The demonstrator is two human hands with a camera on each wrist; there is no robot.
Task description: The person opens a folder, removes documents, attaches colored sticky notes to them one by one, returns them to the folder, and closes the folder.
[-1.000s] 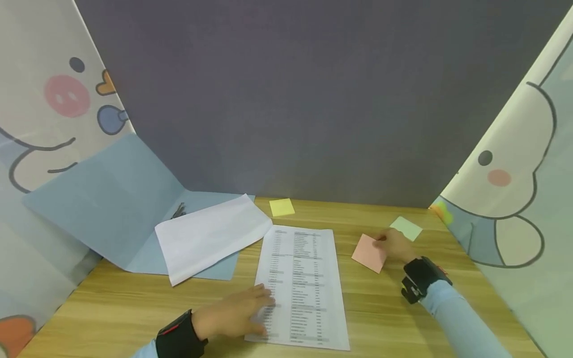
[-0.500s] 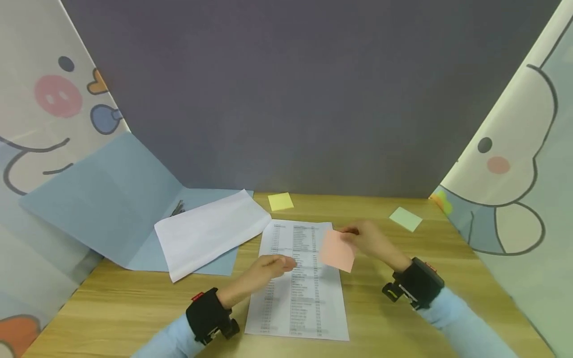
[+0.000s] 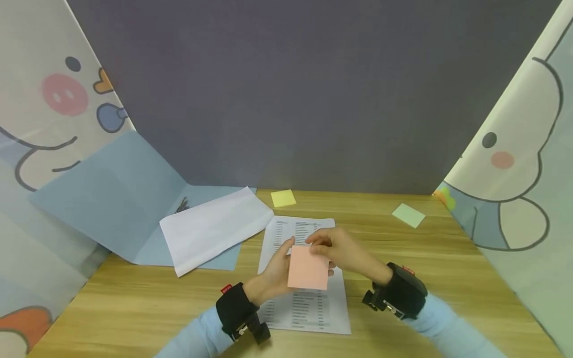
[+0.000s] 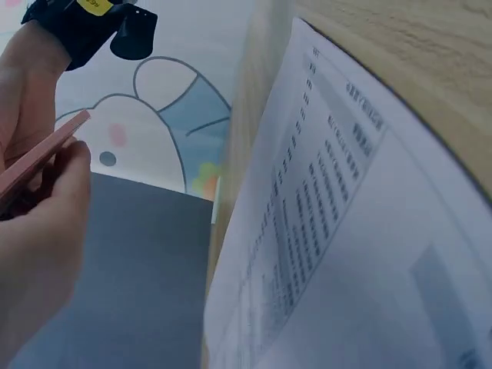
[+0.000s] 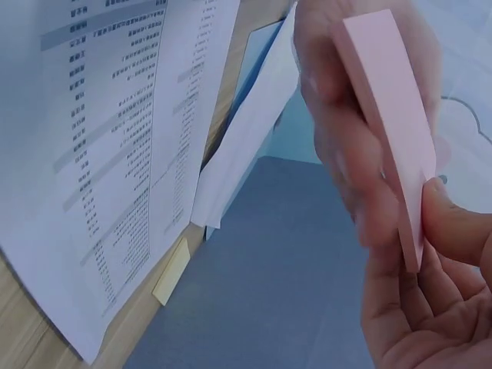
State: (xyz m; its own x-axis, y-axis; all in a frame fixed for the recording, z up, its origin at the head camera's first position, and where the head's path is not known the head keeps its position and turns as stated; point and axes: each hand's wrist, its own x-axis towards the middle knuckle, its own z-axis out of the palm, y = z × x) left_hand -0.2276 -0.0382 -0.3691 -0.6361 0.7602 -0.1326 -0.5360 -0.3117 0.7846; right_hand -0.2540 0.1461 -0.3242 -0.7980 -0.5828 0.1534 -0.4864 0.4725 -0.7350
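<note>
A pad of pink sticky notes (image 3: 308, 268) is held above the printed sheet (image 3: 304, 318), between both hands. My left hand (image 3: 276, 273) cradles the pad from below; its thumb lies along the pad's left side and its fingertips show past the right edge. With thumb on top and fingers underneath, my right hand (image 3: 342, 251) pinches the pad's far edge. The right wrist view shows the thick side of the pink pad (image 5: 388, 131) and the left fingers (image 5: 346, 138) beneath it. In the left wrist view the pink pad (image 4: 42, 154) appears edge-on.
An opened blue folder (image 3: 116, 194) stands at the left, a white sheet (image 3: 215, 231) lying over its flat half. A dark thin object (image 3: 182, 204) lies in it. Yellow sticky notes (image 3: 283, 198) and a green pad (image 3: 408, 215) lie toward the grey back panel (image 3: 286, 99).
My right hand has lifted the pink pad off the table and carried it left over the printed sheet. My left hand has risen off the sheet and come under the pad.
</note>
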